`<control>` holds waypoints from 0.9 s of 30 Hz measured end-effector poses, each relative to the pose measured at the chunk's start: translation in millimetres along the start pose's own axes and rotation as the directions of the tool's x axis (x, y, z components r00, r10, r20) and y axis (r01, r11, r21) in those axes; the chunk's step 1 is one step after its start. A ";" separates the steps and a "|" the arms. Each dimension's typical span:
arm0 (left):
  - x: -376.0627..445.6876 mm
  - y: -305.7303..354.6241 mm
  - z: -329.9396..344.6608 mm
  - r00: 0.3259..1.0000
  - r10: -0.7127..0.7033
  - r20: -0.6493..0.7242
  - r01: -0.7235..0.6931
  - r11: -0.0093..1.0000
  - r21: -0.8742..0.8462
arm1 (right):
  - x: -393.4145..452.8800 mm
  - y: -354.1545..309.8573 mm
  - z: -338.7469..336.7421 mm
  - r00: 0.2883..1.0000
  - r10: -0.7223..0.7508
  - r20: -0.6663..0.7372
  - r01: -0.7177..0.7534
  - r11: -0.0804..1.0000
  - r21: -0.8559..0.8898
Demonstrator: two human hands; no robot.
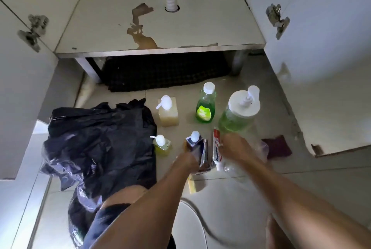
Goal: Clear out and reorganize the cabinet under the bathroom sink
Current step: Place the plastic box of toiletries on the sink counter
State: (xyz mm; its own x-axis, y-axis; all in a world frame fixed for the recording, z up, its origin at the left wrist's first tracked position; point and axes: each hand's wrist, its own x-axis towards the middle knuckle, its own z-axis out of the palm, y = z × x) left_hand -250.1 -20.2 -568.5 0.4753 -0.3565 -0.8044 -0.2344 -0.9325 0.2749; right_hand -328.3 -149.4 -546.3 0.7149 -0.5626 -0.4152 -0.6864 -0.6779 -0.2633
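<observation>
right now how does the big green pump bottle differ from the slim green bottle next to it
The big green pump bottle is wider, paler, and topped by a broad white pump head. The slim green screw-cap bottle is narrower, deeper green, with a small white cap and a label. Both stand upright on the floor tiles, holding green liquid.

Bare cabinet shelf (pixel 200 27) (laminate peeling), bottles (pixel 205 106) upright on floor, toothpaste tube (pixel 216 148) flat

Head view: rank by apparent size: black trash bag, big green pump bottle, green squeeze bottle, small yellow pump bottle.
1. black trash bag
2. big green pump bottle
3. green squeeze bottle
4. small yellow pump bottle
Nearness varies slightly, but the gaps look clear.
</observation>
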 end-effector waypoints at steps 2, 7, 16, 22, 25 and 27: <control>7.8 -14.0 11.3 0.995 -0.056 -0.086 0.048 0.995 -0.088 | 10.9 -5.5 14.3 1.000 0.004 0.000 -0.004 0.987 -0.158; 22.3 -26.9 30.4 0.981 -0.100 -0.167 0.053 0.962 -0.269 | 33.1 -12.4 52.6 0.983 0.055 0.176 -0.013 0.973 -0.230; 43.3 -32.7 36.5 0.975 -0.140 -0.173 0.054 0.903 -0.426 | 39.3 -33.4 76.0 0.982 0.102 0.159 -0.064 0.972 -0.227; 45.0 -30.3 37.5 0.971 -0.154 -0.181 0.064 0.904 -0.423 | 38.5 -33.5 74.7 0.964 0.192 0.183 -0.177 0.979 -0.098; 42.1 -28.9 39.2 0.968 -0.138 -0.208 0.048 0.921 -0.386 | 34.5 -36.5 73.5 0.964 0.202 0.173 -0.197 0.979 -0.044; 39.0 -29.6 39.0 0.967 -0.129 -0.220 0.048 0.939 -0.339 | 31.6 -38.0 67.7 0.961 0.209 0.183 -0.206 0.978 -0.039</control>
State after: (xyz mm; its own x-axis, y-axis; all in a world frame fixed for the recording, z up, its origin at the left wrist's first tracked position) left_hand -257.7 -4.3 -628.5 0.6766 -0.2370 -0.6972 0.0906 -0.9128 0.3983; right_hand -288.7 -109.4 -608.3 0.5187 -0.5956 -0.6134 -0.8130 -0.5656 -0.1384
